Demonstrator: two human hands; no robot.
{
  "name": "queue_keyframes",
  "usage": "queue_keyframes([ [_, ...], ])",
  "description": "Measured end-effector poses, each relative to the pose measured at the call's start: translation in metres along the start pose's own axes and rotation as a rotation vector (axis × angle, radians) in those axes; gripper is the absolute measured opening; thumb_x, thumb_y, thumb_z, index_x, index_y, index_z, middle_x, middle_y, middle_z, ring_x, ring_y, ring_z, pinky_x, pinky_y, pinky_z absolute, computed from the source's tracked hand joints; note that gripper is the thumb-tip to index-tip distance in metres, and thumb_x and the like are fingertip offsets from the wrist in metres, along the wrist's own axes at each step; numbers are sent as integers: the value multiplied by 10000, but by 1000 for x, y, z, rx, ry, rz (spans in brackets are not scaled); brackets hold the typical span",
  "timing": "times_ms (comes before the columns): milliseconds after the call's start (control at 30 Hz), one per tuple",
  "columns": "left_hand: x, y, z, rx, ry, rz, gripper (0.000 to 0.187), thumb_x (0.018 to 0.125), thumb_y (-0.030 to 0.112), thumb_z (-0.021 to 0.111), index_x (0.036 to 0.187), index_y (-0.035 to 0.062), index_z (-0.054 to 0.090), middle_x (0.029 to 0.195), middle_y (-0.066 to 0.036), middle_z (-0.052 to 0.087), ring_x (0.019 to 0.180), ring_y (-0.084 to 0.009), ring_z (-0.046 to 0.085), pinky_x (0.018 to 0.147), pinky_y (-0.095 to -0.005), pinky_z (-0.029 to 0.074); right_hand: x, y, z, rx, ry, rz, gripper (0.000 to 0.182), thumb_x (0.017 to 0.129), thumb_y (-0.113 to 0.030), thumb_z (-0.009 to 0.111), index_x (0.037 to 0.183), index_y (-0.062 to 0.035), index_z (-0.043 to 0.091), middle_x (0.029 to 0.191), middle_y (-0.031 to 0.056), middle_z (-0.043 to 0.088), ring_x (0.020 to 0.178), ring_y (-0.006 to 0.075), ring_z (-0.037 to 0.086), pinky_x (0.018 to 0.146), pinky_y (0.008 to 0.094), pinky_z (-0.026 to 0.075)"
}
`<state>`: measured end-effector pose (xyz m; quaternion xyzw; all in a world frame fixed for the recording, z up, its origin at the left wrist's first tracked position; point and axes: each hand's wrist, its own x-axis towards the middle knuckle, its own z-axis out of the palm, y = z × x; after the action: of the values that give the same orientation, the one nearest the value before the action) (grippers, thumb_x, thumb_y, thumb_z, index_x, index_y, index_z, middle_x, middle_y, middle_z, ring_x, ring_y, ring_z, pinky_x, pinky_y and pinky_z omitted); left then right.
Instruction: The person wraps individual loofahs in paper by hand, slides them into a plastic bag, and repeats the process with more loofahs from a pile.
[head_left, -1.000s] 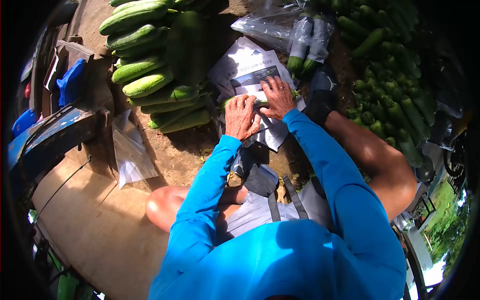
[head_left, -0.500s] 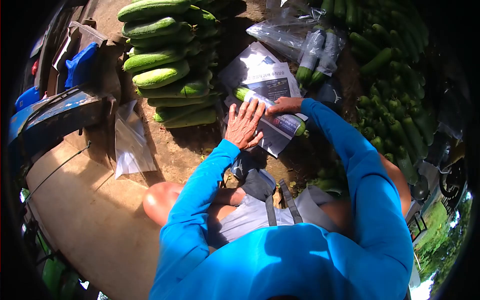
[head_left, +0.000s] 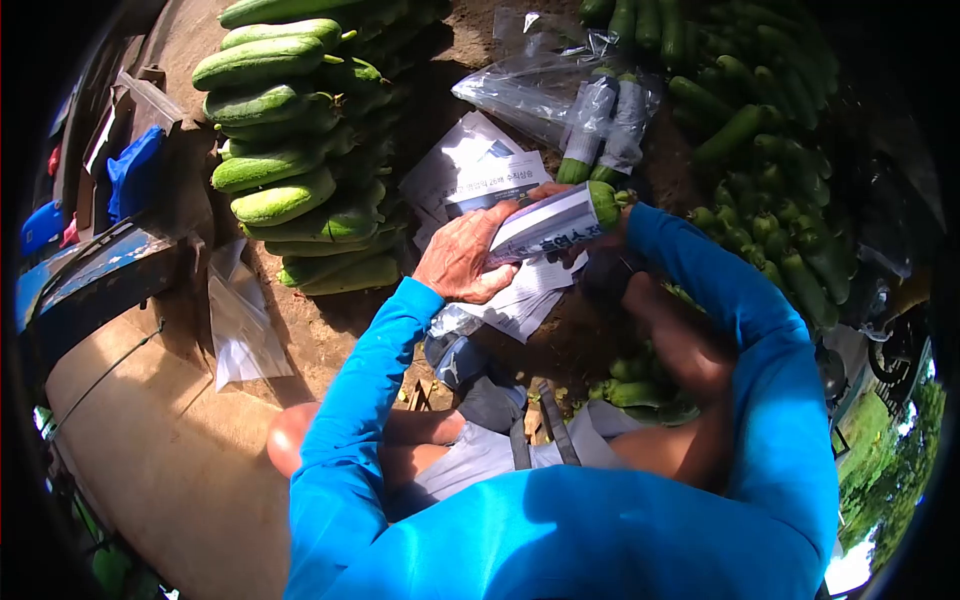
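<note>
A long green gourd (head_left: 606,207) rolled in printed newspaper (head_left: 545,228) is held up above the ground, tilted, with its stem end bare to the right. My left hand (head_left: 462,252) is closed around its left end, thumb below and fingers over the top. Mostly hidden behind the roll, my right hand (head_left: 549,190) grips it near the stem end; only some fingers show along the edge. Loose newspaper sheets (head_left: 480,180) lie beneath on the ground. Just beyond are two wrapped gourds (head_left: 588,118) in clear plastic.
A tall stack of green gourds (head_left: 283,200) stands at the left. More gourds (head_left: 735,135) are heaped at the right, and a few (head_left: 640,390) lie by my legs. Clear plastic bags (head_left: 520,90) spread at the back. A white sheet (head_left: 243,330) and blue-painted metal frame (head_left: 100,265) are at left.
The wrapped gourd has been lifted off the newspaper sheets and turned, its stem end now pointing up right. My left hand has gone from flat on the roll to gripping its end.
</note>
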<state>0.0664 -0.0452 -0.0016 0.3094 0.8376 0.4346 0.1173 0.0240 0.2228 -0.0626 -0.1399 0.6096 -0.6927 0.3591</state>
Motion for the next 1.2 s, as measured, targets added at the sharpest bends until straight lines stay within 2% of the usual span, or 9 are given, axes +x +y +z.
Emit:
queue_keyframes([
  [33,-1,1,3,-83,6,-110,739,781,287,683,1430,77,397,1092,-261,635,955,-435,639,853,-474,510,-6,-26,-10,371,147,525,430,949,-338,622,1282,-69,584,1110,125,654,920,265,655,726,395,560],
  [100,-6,-8,15,-166,15,-291,755,820,284,683,1471,84,357,1140,-284,643,1005,-434,656,880,-468,513,23,21,-73,-901,116,90,327,873,-290,657,1124,-87,606,1040,138,591,974,309,602,898,407,502],
  [133,-6,-9,17,-190,8,-394,759,835,288,683,1483,84,344,1169,-288,641,1031,-435,657,889,-468,512,27,-7,-64,-1003,420,167,343,832,-315,658,1061,-71,581,1040,144,552,979,343,579,891,437,498],
  [267,6,-26,33,-258,43,-558,670,890,325,670,1444,46,416,1281,-273,602,1151,-441,605,981,-455,463,49,-12,-84,-1409,619,19,458,780,-320,683,1139,-77,537,1234,161,486,1159,378,500,903,488,486],
  [400,29,-51,53,-188,-8,-601,657,906,386,650,1402,1,456,1306,-255,590,1183,-436,578,1003,-449,445,62,5,-98,-1519,496,222,458,779,-307,672,1155,-79,543,1275,159,464,1185,402,489,904,518,489],
  [433,44,-58,58,-97,16,-524,670,892,412,653,1378,-14,474,1149,-285,657,1030,-451,653,920,-459,497,65,5,-107,-1414,535,86,402,769,-290,683,1085,-63,583,1203,144,517,1121,387,534,894,509,493],
  [600,96,-78,80,-231,30,-633,599,878,451,669,1284,19,581,1108,-236,686,1029,-395,660,909,-438,495,65,-2,-107,-1199,713,-153,318,703,-262,697,918,-42,614,1075,123,560,1031,366,558,863,478,506],
  [967,204,-135,124,-118,72,-422,477,906,391,556,1125,-28,618,1098,-338,631,1051,-510,587,915,-532,463,59,30,-106,-996,758,-313,331,783,-213,668,1041,-15,608,1171,156,608,1119,357,573,987,444,448],
  [1200,213,-120,99,372,-201,-490,351,849,328,569,1065,89,707,993,-198,726,914,-374,708,753,-537,542,55,28,-96,-1103,687,-106,459,892,-377,622,1189,-27,601,1386,119,551,1260,363,499,1054,489,374],
])
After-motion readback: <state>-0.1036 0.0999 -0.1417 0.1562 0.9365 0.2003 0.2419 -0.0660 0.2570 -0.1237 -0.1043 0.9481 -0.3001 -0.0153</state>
